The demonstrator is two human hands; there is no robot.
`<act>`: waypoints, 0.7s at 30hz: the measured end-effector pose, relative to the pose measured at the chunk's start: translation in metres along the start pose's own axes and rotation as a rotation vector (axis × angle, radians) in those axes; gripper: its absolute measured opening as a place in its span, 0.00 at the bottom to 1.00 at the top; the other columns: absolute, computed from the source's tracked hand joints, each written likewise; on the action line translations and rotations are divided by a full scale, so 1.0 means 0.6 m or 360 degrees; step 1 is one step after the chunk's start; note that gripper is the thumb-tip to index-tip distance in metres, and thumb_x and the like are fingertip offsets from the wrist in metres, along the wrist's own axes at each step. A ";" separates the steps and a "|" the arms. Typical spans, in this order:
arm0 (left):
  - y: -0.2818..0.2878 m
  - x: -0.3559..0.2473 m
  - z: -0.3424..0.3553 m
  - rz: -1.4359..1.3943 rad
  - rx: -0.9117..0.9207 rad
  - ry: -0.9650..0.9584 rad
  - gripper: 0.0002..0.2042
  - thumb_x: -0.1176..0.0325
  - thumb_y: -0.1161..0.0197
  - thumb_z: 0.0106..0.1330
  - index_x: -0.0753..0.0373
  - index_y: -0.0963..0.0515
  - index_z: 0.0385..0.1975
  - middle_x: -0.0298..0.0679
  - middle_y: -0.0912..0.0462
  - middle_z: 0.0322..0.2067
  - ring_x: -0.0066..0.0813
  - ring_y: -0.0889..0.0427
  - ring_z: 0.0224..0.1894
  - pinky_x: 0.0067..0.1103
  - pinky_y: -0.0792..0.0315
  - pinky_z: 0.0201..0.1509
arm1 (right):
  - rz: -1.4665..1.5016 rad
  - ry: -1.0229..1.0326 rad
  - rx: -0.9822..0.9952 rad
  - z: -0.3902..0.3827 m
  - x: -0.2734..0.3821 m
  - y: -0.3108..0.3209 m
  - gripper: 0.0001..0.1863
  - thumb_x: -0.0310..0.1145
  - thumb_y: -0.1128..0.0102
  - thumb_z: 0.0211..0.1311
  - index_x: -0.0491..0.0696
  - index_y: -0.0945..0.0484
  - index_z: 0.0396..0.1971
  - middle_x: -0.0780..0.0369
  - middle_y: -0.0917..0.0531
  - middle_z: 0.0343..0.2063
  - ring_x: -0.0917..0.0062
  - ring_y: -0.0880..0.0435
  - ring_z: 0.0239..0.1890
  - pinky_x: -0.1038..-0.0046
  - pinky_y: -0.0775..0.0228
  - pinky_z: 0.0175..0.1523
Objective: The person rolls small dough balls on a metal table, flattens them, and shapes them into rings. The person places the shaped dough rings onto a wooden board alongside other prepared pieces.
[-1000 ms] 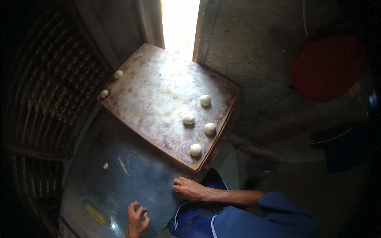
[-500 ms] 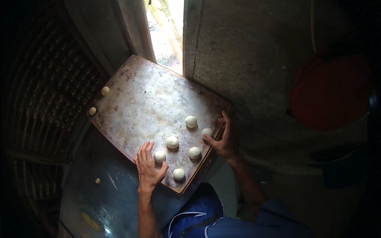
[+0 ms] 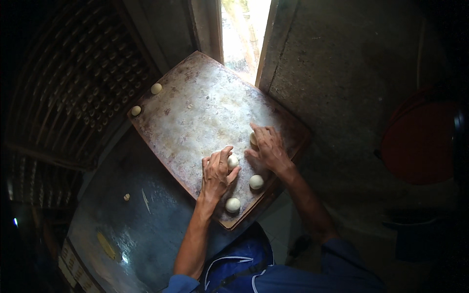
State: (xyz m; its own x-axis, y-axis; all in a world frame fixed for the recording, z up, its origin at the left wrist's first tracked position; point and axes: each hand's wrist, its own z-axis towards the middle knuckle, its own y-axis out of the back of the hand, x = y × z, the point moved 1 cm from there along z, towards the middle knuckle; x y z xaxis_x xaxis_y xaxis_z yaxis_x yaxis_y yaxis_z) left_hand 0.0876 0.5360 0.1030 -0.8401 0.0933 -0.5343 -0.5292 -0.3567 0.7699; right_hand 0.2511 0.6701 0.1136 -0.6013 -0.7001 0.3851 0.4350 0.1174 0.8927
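A flour-dusted wooden board (image 3: 200, 112) carries several round, pale dough balls. My left hand (image 3: 215, 176) is curled low over the board, thumb and fingers around one dough ball (image 3: 233, 162). Farther right, my right hand (image 3: 269, 149) arches palm-down, its fingers bent around another dough ball (image 3: 253, 139) that is partly hidden. What lies beneath both palms does not show. Near the closest corner sit two free balls, one to the right (image 3: 256, 181) and one lower (image 3: 232, 205). Two more, an upper ball (image 3: 156, 88) and a lower ball (image 3: 136, 110), rest along the far left edge.
Under the board is a dark table (image 3: 141, 234) with a yellowish strip (image 3: 106, 245) and small scraps on it. A slatted rack (image 3: 97, 73) stands at the left. Walls meet a bright narrow opening (image 3: 244, 34) behind. A round red object (image 3: 420, 141) is at the right.
My right hand has come inward from the board's right edge onto the balls. My left hand has moved forward and closed in. Two balls seen before are now hidden around the hands. The view has shifted.
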 end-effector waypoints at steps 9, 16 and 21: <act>0.055 0.004 -0.076 -0.0056 0.0200 0.0352 0.33 0.72 0.26 0.51 0.60 0.32 0.59 0.46 0.21 0.46 0.47 0.22 0.51 0.37 0.27 0.55 | 0.0417 0.0648 0.0387 -0.024 0.078 -0.060 0.35 0.32 0.27 0.55 0.46 0.30 0.63 0.54 0.22 0.55 0.61 0.25 0.58 0.62 0.32 0.63; 0.063 0.031 -0.104 0.0086 0.0157 0.0479 0.33 0.68 0.27 0.54 0.58 0.33 0.61 0.42 0.22 0.54 0.44 0.26 0.61 0.37 0.32 0.63 | 0.0380 0.0420 0.0230 0.001 0.092 -0.059 0.48 0.35 0.26 0.53 0.46 0.43 0.73 0.58 0.15 0.48 0.60 0.25 0.60 0.59 0.37 0.62; 0.071 0.026 -0.145 0.0141 -0.0097 0.0417 0.47 0.56 0.25 0.53 0.57 0.43 0.73 0.44 0.40 0.72 0.45 0.42 0.74 0.42 0.48 0.74 | 0.0017 0.0449 0.0208 0.011 0.094 -0.021 0.53 0.38 0.24 0.52 0.56 0.46 0.76 0.61 0.19 0.60 0.62 0.34 0.70 0.49 0.44 0.66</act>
State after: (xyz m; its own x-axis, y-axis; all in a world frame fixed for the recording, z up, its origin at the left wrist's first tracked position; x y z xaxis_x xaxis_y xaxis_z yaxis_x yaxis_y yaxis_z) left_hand 0.0623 0.4411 0.0973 -0.8193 -0.1812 -0.5439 -0.4403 -0.4087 0.7994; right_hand 0.2071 0.6336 0.1256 -0.3793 -0.8641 0.3308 0.3394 0.2027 0.9186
